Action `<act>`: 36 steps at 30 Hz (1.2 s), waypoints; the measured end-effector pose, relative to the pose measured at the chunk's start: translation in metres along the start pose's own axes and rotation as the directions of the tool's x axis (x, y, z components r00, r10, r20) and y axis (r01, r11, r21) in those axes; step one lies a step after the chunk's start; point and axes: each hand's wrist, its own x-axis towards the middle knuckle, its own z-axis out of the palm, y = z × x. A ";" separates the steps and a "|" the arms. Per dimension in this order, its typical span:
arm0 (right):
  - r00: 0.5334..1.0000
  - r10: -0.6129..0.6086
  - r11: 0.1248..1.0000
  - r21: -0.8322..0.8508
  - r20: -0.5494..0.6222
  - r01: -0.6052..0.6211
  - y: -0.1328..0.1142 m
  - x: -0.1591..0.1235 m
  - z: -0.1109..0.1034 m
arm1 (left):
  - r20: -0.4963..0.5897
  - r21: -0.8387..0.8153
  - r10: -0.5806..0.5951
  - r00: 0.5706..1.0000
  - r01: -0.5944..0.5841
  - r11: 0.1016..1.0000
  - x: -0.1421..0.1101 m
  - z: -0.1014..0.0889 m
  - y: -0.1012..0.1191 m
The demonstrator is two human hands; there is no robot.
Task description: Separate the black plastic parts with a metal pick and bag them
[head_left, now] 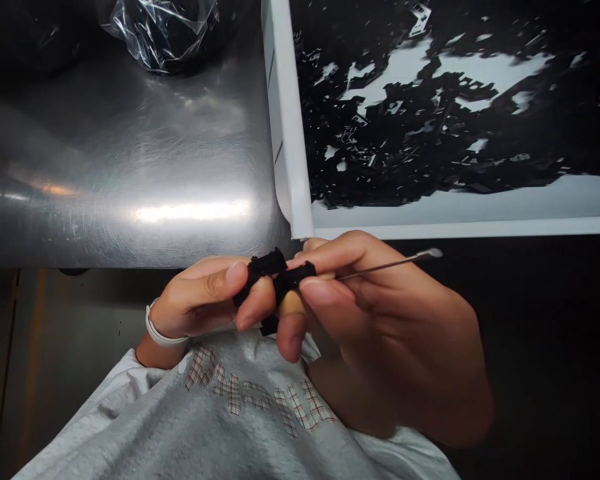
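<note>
In front of my chest, my left hand (215, 293) pinches a small black plastic part (267, 262) between thumb and fingers. Close beside it, my right hand (375, 313) grips another black plastic part (297, 275). Whether the two black pieces are joined or only touching, I cannot tell. A thin metal rod (387, 265) with a flattened tip also sticks out of my right hand, pointing to the right; its other end is hidden by the fingers. More black plastic shows below, between the fingers.
Ahead to the right stands a white tray (295, 133) holding many small black plastic pieces (380, 147). On the left lies a scratched metal tabletop (130, 153), its front edge just beyond my hands. A clear plastic bag (165, 33) with something dark inside sits at its back.
</note>
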 end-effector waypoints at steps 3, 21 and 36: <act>0.999 0.037 0.996 0.083 -0.034 -0.034 0.004 -0.004 0.000 | 0.038 -0.006 0.040 0.998 -0.040 0.999 0.003 -0.001 -0.001; 0.774 -0.519 0.803 -0.517 -0.363 0.296 0.010 0.046 -0.035 | 0.102 0.946 0.700 0.707 0.148 -0.287 0.063 -0.022 0.205; 0.770 -0.575 0.747 -0.560 -0.275 0.358 0.026 0.025 -0.047 | -0.430 0.618 0.439 0.789 0.612 -0.494 0.229 -0.129 0.298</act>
